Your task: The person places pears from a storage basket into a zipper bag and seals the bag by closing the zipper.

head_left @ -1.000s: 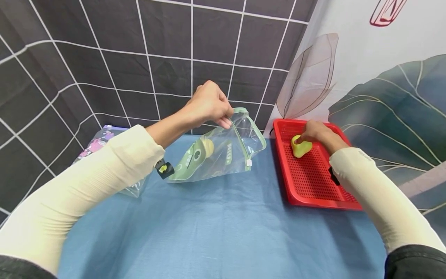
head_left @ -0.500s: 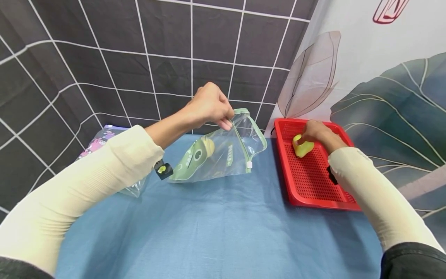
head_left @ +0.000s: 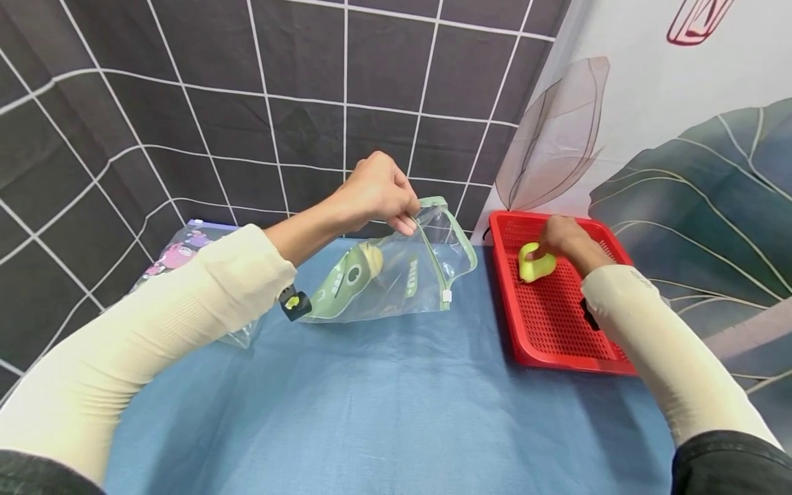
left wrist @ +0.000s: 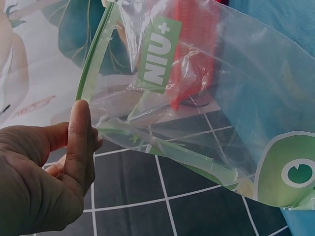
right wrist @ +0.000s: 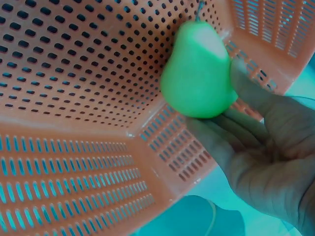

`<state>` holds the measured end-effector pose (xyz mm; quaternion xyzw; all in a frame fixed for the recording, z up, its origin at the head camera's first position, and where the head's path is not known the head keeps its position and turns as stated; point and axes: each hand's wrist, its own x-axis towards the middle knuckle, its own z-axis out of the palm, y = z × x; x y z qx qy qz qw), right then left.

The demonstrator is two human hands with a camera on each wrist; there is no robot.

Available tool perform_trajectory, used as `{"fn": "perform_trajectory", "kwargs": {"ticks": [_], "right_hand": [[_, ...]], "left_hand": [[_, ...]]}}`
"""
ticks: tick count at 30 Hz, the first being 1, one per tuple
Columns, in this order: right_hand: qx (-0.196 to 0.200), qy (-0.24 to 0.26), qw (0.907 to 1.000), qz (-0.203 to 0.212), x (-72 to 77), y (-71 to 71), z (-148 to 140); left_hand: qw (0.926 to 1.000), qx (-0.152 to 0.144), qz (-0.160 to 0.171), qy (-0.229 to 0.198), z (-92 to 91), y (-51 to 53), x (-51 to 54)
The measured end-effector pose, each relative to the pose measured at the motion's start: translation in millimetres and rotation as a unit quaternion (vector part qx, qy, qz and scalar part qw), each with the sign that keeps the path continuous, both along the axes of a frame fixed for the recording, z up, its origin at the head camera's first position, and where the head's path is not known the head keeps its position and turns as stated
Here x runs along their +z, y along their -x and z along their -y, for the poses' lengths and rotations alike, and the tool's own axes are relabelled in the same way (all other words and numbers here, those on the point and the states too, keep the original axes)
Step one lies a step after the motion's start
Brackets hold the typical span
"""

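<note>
My left hand (head_left: 380, 196) pinches the rim of a clear zip bag (head_left: 427, 275) with green trim, by its open mouth. The bag hangs slanting down to the left over the table, with a white slider at its lower mouth corner. A pale yellow object (head_left: 373, 260) shows through the plastic beside the green printed face; its kind is unclear. Inside the red basket (head_left: 518, 330), my right hand (head_left: 566, 240) grips a yellow-green pear (head_left: 533, 265). In the right wrist view, thumb and fingers hold the pear (right wrist: 199, 73) around its wide end, its stem pointing away.
A second clear bag with a purple edge and pink print (head_left: 176, 254) lies at the left, partly behind my left sleeve. A blue cloth (head_left: 383, 399) covers the table. Dark gridded fabric (head_left: 309, 69) rises behind it, and a patterned white sheet stands behind the basket.
The pear has tipped slightly in my right hand within the basket. My left hand and the bag have shifted only a little, slightly down and right in the head view.
</note>
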<state>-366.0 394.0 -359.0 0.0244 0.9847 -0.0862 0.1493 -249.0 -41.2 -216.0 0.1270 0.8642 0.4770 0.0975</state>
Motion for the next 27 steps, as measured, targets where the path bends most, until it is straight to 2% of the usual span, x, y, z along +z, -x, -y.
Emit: {"fn": "perform_trajectory", "kwargs": {"ticks": [4,7,10,13,16,17,22,27], "right_hand": [[0.005,0.022,0.9996,0.019,23.6,-28.6,22.0],[0.022,0.018,0.9994,0.021,31.7,-35.8,30.1],[0.044,0.008,0.9987,0.024,28.2,-29.0,26.2],[0.073,0.011,0.9971,0.019,14.5,-11.8,4.7],[0.103,0.018,0.9946,-0.002,14.9,-10.2,-7.8],[0.112,0.02,0.9935,-0.01,18.8,-13.2,-8.2],[0.129,0.008,0.9903,-0.051,60.1,-51.4,14.3],[0.126,-0.005,0.9881,-0.089,88.1,-72.3,23.8]], "left_hand": [[1.0,-0.003,0.003,-0.006,-0.3,1.0,-1.2],[1.0,-0.001,0.006,-0.006,1.1,1.5,-2.0],[0.9999,0.003,0.009,-0.004,3.3,1.7,-2.5],[0.9999,0.002,0.014,-0.005,4.6,2.0,-2.9],[0.9999,0.001,0.016,-0.005,4.7,2.8,-3.1],[0.9999,0.001,0.015,-0.004,4.7,3.0,-3.2],[0.9999,0.003,0.014,0.001,5.7,4.6,-3.2],[0.9999,0.007,0.015,-0.001,7.0,6.3,-3.4]]}}
